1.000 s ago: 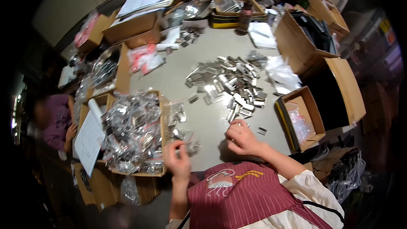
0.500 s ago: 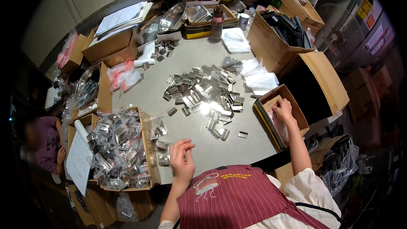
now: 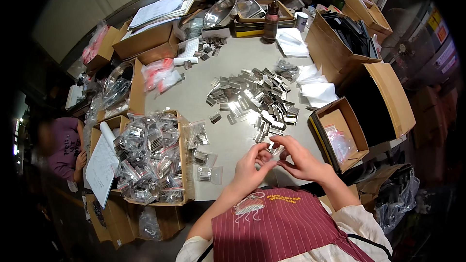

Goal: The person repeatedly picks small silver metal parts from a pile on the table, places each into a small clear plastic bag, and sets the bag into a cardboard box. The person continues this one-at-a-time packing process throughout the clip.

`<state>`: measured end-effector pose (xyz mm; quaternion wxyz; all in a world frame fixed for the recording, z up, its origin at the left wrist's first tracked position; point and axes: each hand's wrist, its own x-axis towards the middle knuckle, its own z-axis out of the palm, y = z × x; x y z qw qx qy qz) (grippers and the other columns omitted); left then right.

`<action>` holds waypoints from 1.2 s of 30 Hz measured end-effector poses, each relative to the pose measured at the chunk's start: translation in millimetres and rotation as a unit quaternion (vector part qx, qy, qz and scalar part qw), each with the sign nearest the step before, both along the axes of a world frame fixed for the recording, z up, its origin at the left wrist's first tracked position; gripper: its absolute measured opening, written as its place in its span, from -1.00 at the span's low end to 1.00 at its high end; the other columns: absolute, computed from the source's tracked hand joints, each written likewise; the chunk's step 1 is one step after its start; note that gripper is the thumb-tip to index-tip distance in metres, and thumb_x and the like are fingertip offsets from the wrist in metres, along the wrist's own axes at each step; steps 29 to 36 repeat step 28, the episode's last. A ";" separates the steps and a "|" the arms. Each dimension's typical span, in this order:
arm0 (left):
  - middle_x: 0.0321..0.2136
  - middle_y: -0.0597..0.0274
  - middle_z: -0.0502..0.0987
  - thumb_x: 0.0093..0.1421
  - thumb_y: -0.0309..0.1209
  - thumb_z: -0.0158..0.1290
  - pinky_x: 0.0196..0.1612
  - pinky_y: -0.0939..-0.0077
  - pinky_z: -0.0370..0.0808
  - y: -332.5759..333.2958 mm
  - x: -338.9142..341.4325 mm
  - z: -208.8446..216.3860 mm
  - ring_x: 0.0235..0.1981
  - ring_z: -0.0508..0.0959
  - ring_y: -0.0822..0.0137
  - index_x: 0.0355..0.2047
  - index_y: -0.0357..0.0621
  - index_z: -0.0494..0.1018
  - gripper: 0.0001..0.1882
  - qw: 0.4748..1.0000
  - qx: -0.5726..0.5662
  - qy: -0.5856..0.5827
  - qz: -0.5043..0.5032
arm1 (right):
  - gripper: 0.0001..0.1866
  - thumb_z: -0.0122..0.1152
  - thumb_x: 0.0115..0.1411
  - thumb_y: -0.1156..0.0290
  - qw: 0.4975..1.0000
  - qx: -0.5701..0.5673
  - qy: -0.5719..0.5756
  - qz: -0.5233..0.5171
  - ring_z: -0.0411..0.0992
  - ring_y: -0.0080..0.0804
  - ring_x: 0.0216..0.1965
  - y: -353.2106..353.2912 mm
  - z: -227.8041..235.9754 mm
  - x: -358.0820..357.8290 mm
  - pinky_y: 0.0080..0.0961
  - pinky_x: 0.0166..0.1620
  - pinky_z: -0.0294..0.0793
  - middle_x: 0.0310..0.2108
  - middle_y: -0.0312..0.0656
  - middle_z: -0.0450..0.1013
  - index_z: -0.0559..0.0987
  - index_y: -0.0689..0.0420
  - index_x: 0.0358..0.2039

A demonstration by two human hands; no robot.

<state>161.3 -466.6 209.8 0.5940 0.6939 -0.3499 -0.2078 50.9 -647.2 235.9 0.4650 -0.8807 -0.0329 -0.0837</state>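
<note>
My left hand (image 3: 252,169) and my right hand (image 3: 302,161) meet over the near part of the table, fingers bent and thumb tips close together. Between them shows a thin, pale see-through piece that looks like a small clear plastic bag (image 3: 278,150), mostly hidden by the fingers. Just beyond the fingers lies a loose pile of shiny bent metal clips (image 3: 264,92). To the right stands an open shallow cardboard box (image 3: 324,151) with clear, red-edged zip bags (image 3: 340,143) inside. Left of my hands, a filled bag of metal parts (image 3: 209,175) lies flat on the table.
A carton (image 3: 188,165) heaped with filled bags stands at the left, beside a written sheet (image 3: 101,174). White paper sheets (image 3: 318,94) and a carton of black parts (image 3: 315,43) are at the right. A brown bottle (image 3: 271,24) stands at the back. Another person (image 3: 63,148) is at far left.
My right hand has come out of the shallow box and moved left to meet my left hand. The left hand has moved right, and its fingers have closed. The view has shifted slightly.
</note>
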 end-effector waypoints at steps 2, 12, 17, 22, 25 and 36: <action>-0.37 0.16 0.62 0.25 -0.47 0.19 -0.22 0.49 0.53 2.1 -0.1 2.4 -0.37 0.62 0.30 -0.03 -0.23 0.53 -0.72 1.000 0.003 0.020 0.007 | -0.18 0.23 0.06 0.72 1.000 -0.001 -0.009 -0.014 0.47 -0.29 -0.32 6.0 -4.5 4.7 -0.31 -0.14 0.50 0.09 0.01 0.29 0.20 0.12 0.35; -0.39 0.17 0.60 0.22 -0.50 0.21 -0.27 0.53 0.50 13.6 5.6 3.1 -0.38 0.59 0.36 -0.28 -0.24 0.61 -0.91 0.998 -0.014 0.005 0.063 | -0.45 0.26 0.15 0.55 0.999 0.030 0.038 -0.006 0.50 -0.24 -0.26 15.3 -30.5 9.4 -0.33 -0.11 0.50 -0.03 -0.01 0.45 0.40 0.20 0.18; -0.39 0.21 0.59 0.17 -0.48 0.26 -0.34 0.49 0.47 21.8 13.5 -12.6 -0.39 0.58 0.38 -0.41 -0.25 0.55 -0.89 0.994 0.047 0.015 0.097 | -0.60 0.25 0.15 0.52 0.983 0.128 0.131 -0.024 0.50 -0.15 -0.25 24.0 -36.4 5.3 -0.29 -0.13 0.50 -0.18 0.01 0.50 0.50 0.24 0.03; -0.44 0.23 0.56 0.10 -0.44 0.30 -0.34 0.39 0.46 18.1 13.9 -11.3 -0.39 0.55 0.27 -0.41 -0.20 0.54 -0.84 0.988 0.011 -0.135 0.069 | -0.54 0.30 0.13 0.53 0.994 -0.049 -0.047 -0.089 0.50 -0.17 -0.03 27.5 -46.1 11.2 -0.21 0.10 0.46 -0.15 -0.10 0.53 0.51 0.19 0.08; -0.46 0.23 0.54 0.07 -0.40 0.32 -0.31 0.36 0.46 22.8 11.4 -21.6 -0.38 0.53 0.23 -0.37 -0.14 0.55 -0.82 0.980 0.072 -0.171 0.066 | -0.50 0.30 0.05 0.50 0.987 -0.093 -0.125 -0.028 0.42 -0.13 0.10 21.0 -31.5 12.9 -0.02 0.32 0.22 -0.07 -0.06 0.52 0.54 0.12 0.07; -0.41 0.23 0.55 0.04 -0.36 0.35 -0.26 0.35 0.47 24.4 10.7 -32.5 -0.33 0.53 0.25 -0.30 -0.06 0.54 -0.75 0.978 0.092 -0.178 0.054 | -0.52 0.27 0.07 0.44 0.986 -0.154 -0.056 0.029 0.38 -0.16 0.19 23.6 -29.0 13.1 0.06 0.43 -0.05 0.02 -0.04 0.51 0.55 0.08 0.06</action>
